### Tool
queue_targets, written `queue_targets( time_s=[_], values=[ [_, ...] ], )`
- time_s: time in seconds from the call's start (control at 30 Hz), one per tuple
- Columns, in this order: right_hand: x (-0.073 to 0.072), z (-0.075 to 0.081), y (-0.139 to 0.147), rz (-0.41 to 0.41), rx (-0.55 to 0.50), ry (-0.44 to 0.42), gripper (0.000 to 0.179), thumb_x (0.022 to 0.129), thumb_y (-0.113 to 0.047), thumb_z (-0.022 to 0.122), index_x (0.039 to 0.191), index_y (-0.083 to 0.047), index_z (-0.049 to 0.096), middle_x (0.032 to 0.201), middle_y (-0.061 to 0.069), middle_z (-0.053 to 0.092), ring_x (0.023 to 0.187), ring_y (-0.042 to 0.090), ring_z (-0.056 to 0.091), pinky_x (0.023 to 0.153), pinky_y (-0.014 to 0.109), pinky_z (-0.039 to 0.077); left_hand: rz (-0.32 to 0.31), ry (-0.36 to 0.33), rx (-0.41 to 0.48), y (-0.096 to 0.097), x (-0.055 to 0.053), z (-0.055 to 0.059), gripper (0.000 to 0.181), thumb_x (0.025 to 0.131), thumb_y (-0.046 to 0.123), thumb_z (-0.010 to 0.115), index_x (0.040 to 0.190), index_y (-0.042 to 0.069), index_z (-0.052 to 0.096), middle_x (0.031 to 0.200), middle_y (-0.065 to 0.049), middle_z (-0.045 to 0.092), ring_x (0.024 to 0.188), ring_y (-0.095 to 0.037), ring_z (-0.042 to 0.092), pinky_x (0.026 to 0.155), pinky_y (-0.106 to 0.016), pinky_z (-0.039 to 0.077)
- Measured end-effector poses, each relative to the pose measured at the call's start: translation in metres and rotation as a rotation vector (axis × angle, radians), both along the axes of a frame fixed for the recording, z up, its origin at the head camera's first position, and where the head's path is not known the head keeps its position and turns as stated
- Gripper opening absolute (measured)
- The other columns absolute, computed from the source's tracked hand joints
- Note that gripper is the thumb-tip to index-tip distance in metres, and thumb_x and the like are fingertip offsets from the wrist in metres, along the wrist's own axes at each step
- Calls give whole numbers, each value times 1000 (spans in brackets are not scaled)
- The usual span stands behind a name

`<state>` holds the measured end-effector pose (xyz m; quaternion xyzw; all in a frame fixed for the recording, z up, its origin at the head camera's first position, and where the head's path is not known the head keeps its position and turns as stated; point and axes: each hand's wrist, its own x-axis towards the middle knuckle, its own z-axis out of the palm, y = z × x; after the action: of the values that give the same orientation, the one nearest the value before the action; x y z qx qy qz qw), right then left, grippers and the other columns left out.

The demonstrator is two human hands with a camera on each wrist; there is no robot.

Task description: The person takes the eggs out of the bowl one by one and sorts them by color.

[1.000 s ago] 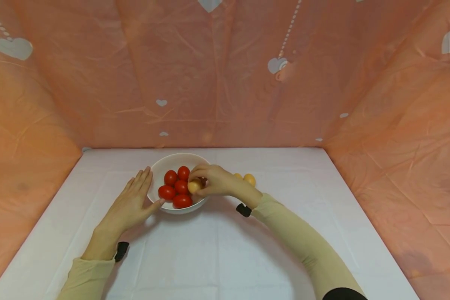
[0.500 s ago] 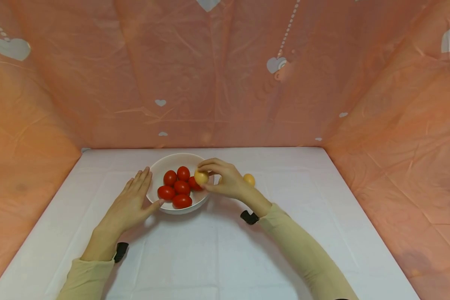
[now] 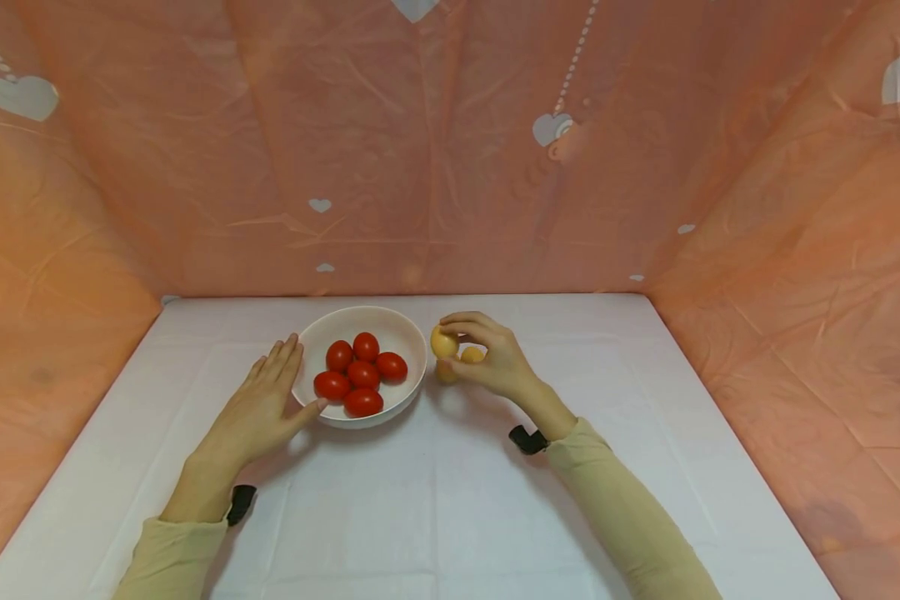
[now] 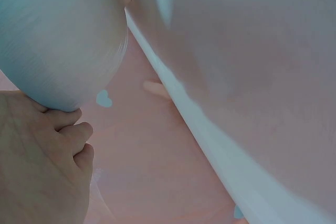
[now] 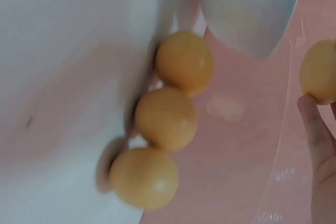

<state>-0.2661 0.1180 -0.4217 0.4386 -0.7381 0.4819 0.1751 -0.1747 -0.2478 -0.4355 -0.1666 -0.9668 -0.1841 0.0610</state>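
In the head view a white bowl (image 3: 412, 392) holds several red cherry tomatoes (image 3: 363, 375). My left hand (image 3: 258, 417) rests against the bowl's left side, fingers straight and thumb at the near rim. Just right of the bowl, my right hand (image 3: 498, 358) pinches a yellow tomato (image 3: 443, 342) between thumb and fingertips, above the table. Below it lie a yellow tomato (image 3: 447, 372) and another yellow tomato (image 3: 472, 355). The right wrist view shows three loose yellow tomatoes (image 5: 166, 119) in a row, with the held yellow tomato (image 5: 319, 72) apart from them at right.
A white cloth (image 3: 435, 508) covers the table. Orange curtains (image 3: 435, 167) with pale hearts stand at its back and sides. Each wrist carries a small black camera, such as the black camera (image 3: 528, 440) on the right.
My right hand has drawn away from over the bowl to its right with the yellow tomato still pinched. A red tomato at the bowl's right is uncovered. My left hand stays put.
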Motion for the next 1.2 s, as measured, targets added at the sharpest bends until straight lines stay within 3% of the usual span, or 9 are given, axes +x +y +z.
queue_targets(
  time_s=[0.17,0.37,0.73,0.93,1.2],
  values=[
    [2,0,17,-43,-10,0,46,71,19,85,114,13,70,122,28,67,110,42,67,87,44,62,1,0,-1,0,0,0,94,100,49,62,159,-13,23,170,-29,13,156,-48,14,127,-60,13],
    [13,14,36,-76,14,-1,43,69,26,80,110,20,67,117,37,64,104,51,66,83,55,61,-1,-2,-1,0,0,1,95,100,49,62,159,-13,22,170,-29,13,156,-48,14,128,-59,13],
    [-11,-22,83,-179,126,-55,45,74,14,87,116,8,72,123,23,68,111,40,68,86,44,62,1,-1,2,0,1,1,95,100,50,61,159,-12,21,170,-28,13,156,-48,13,128,-57,11],
    [-14,-25,102,-197,195,-92,42,77,10,86,116,4,73,125,17,68,113,35,68,89,39,62,3,-4,0,0,1,1,95,100,51,61,159,-12,21,170,-28,13,157,-47,13,128,-57,11],
    [-20,-27,118,-193,305,-158,44,76,12,82,118,7,72,124,22,68,108,39,69,92,46,61,7,-7,-4,-1,0,0,96,100,51,61,160,-12,21,170,-28,13,157,-47,13,128,-57,12]
  ],
)
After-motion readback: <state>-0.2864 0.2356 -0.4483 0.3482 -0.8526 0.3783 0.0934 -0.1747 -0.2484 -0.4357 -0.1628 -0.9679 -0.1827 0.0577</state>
